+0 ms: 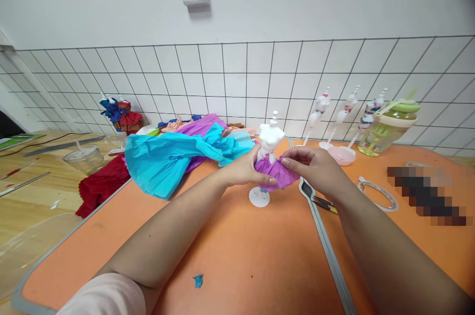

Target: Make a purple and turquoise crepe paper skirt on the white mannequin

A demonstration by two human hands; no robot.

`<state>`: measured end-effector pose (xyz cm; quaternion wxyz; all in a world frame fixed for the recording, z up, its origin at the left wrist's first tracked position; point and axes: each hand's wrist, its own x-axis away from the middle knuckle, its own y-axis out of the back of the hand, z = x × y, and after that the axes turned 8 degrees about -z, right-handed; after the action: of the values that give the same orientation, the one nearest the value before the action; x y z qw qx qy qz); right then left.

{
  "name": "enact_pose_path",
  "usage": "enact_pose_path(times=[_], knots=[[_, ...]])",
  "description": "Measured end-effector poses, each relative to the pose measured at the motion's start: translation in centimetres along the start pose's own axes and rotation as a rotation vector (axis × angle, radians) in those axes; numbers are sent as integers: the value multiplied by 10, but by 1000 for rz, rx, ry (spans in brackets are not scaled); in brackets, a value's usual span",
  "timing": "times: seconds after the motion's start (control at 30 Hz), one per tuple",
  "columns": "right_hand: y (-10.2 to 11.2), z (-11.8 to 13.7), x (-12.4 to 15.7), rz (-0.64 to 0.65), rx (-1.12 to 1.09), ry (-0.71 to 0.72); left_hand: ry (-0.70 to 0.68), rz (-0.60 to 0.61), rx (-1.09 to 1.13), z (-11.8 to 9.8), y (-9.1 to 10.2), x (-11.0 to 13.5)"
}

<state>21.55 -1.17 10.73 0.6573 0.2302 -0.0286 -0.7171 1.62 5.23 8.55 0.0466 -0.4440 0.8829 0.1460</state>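
Observation:
A small white mannequin [270, 139] stands on a round base [259, 196] on the orange mat [237, 250]. A purple crepe paper skirt [279, 172] is wrapped around its waist. My left hand [243, 169] pinches the skirt from the left side. On the right, my right hand [315, 166] holds the skirt's upper edge against the mannequin's waist. Both forearms reach in from the bottom of the view.
A heap of turquoise crepe paper [174, 156], purple and red paper lies at the left. Three dressed mannequins [347, 107] and a green bottle [388, 129] stand at the back right. Scissors [315, 198] and a white cable [378, 193] lie right of my hands. A wire grid lines the wall.

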Motion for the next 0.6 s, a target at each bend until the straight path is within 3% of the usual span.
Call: enact_pose_path(times=[0.43, 0.6], knots=[[-7, -6, -2, 13, -32, 42, 6, 32, 29, -6, 1, 2], [-6, -5, -2, 5, -77, -5, 28, 35, 25, -7, 0, 3]])
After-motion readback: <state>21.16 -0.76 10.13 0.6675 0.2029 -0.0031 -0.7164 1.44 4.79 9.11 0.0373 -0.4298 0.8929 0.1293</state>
